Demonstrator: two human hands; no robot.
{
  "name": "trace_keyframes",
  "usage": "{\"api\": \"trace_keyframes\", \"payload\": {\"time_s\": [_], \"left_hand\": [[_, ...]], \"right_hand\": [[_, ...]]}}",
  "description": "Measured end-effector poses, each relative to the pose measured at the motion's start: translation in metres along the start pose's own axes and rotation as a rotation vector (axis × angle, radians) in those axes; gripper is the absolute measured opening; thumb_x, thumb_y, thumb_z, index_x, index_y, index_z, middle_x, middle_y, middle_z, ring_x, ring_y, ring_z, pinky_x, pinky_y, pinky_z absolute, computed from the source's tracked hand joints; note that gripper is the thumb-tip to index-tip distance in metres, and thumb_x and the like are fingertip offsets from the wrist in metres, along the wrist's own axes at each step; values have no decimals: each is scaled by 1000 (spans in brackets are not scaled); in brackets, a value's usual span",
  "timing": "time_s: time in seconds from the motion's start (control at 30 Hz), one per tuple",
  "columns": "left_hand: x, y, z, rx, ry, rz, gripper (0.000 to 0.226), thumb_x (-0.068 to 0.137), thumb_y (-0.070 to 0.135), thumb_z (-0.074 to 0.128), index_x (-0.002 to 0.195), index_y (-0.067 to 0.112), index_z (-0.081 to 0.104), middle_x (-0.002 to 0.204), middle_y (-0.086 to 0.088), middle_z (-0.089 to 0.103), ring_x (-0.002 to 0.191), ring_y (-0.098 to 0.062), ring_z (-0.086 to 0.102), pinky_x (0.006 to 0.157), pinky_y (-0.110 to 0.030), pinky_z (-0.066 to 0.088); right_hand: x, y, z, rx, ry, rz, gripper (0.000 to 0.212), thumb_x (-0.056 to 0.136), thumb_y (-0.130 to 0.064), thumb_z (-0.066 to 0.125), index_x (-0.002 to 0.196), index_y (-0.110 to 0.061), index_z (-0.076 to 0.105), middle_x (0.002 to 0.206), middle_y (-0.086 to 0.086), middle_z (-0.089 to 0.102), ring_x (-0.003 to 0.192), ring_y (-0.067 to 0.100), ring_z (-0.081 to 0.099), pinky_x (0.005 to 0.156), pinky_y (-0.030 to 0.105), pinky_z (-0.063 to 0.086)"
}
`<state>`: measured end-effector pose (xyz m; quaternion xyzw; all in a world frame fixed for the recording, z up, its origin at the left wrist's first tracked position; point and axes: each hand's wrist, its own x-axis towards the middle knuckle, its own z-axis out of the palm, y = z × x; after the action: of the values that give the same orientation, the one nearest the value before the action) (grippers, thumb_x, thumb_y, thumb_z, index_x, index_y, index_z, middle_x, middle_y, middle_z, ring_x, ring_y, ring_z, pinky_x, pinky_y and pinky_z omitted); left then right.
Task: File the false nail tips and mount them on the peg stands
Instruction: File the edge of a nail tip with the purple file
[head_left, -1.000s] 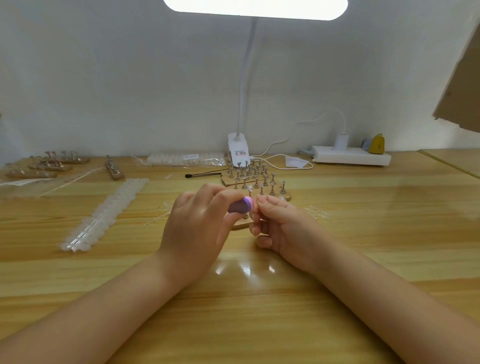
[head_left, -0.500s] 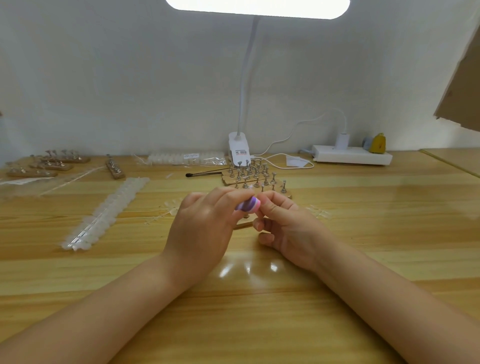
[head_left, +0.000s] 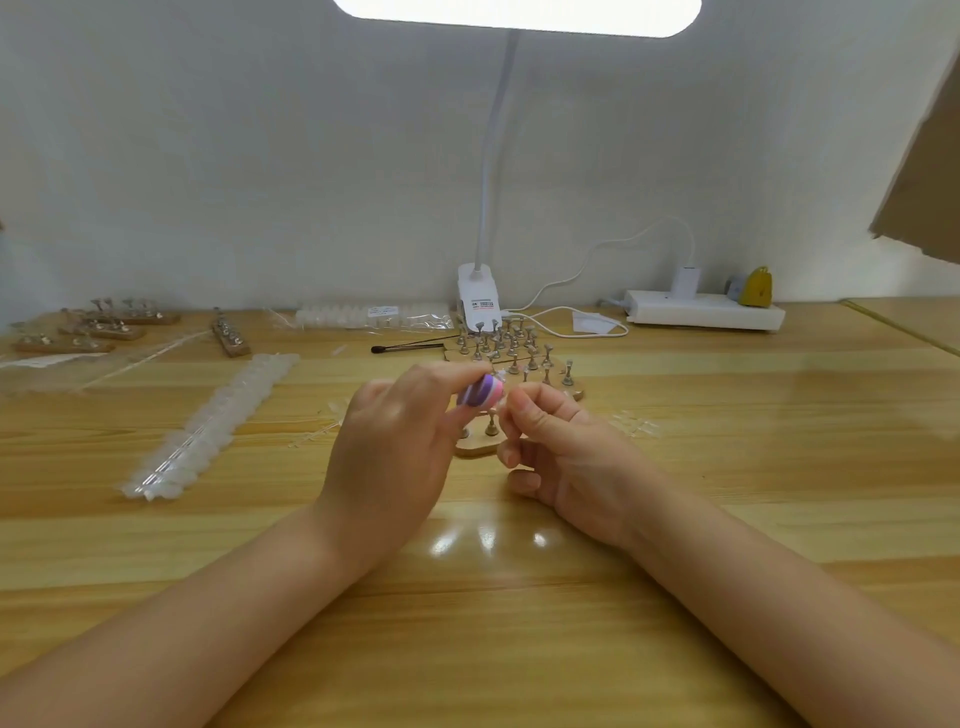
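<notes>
Left hand (head_left: 384, 447) grips file (head_left: 480, 391), right hand (head_left: 561, 447) pinches tip (head_left: 500, 378); both block near stand (head_left: 475, 441). Pegs (head_left: 506, 345), lamp (head_left: 480, 306), tip strip (head_left: 208, 431) behind.

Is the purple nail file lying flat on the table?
No, the left hand holds the purple nail file up in the air, against the right hand.

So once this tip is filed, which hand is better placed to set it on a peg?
Probably the right. The right hand pinches what looks like the clear nail tip, just above the near peg stand. The left hand is occupied gripping the purple file.
</notes>
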<state>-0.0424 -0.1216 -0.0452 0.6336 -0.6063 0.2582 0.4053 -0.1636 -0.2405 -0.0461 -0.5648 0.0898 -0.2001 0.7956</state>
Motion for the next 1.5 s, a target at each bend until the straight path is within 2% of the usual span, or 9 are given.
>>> {"api": "trace_keyframes", "payload": {"time_s": [0.23, 0.37, 0.57, 0.73, 0.9, 1.07, 1.27, 1.4, 1.5], "left_hand": [[-1, -1, 1, 78, -104, -44, 23, 94, 19, 56, 115, 15, 65, 103, 3, 68, 85, -20, 65, 81, -45, 46], [0, 4, 1, 23, 8, 24, 25, 94, 23, 51, 118, 19, 56, 104, 2, 66, 78, -3, 52, 81, -36, 42], [-1, 0, 0, 136, -70, 9, 25, 92, 18, 56, 114, 12, 66, 101, -3, 69, 84, -25, 67, 78, -46, 49], [0, 5, 0, 101, -15, 104, 25, 93, 26, 48, 118, 24, 50, 104, -2, 66, 87, -17, 64, 80, -39, 45], [-1, -3, -1, 172, -34, 31, 28, 87, 18, 64, 115, 20, 61, 97, -6, 65, 75, -26, 65, 78, -41, 44], [0, 6, 1, 112, 59, 207, 22, 95, 31, 50, 116, 26, 46, 99, -7, 64, 77, -16, 62, 80, -38, 44], [1, -3, -1, 194, 28, 124, 23, 91, 32, 50, 112, 27, 44, 97, -8, 62, 71, -25, 64, 82, -41, 43], [1, 2, 3, 166, 72, 292, 22, 92, 29, 59, 111, 28, 48, 92, -5, 64, 60, -17, 60, 81, -37, 43], [0, -1, 3, 174, 40, 258, 22, 92, 29, 56, 112, 28, 47, 94, -6, 63, 60, -18, 60, 82, -40, 44]], "right_hand": [[0, -1, -1, 42, 11, 26, 13, 83, -29, 59, 74, -21, 66, 69, -4, 54, 57, 10, 50, 44, 19, 37], [1, 0, -1, 24, 19, 25, 14, 85, -27, 58, 75, -22, 67, 69, -4, 52, 56, 10, 49, 44, 19, 36], [0, -1, -1, 35, 28, 42, 12, 82, -28, 59, 75, -19, 65, 67, -4, 54, 55, 10, 48, 43, 19, 36], [0, 0, -1, 21, 52, 53, 8, 81, -23, 61, 83, -16, 64, 67, -2, 53, 55, 10, 47, 43, 19, 36], [1, -2, -3, 57, 57, 65, 14, 79, -25, 61, 69, -18, 68, 62, -3, 52, 53, 9, 47, 42, 18, 34], [1, 1, -3, 41, 55, 55, 9, 77, -24, 64, 79, -17, 68, 65, -1, 52, 53, 9, 47, 42, 18, 35], [2, -2, -3, 51, 52, 70, 15, 79, -26, 63, 66, -20, 70, 62, -4, 50, 54, 9, 46, 42, 18, 33], [1, -1, -4, 16, -4, 86, 7, 87, -14, 60, 81, -14, 62, 68, 0, 50, 55, 9, 47, 44, 18, 35], [1, -1, -5, -23, -50, 108, 5, 85, -17, 56, 86, -12, 56, 67, -1, 47, 56, 10, 49, 46, 19, 36]]}}
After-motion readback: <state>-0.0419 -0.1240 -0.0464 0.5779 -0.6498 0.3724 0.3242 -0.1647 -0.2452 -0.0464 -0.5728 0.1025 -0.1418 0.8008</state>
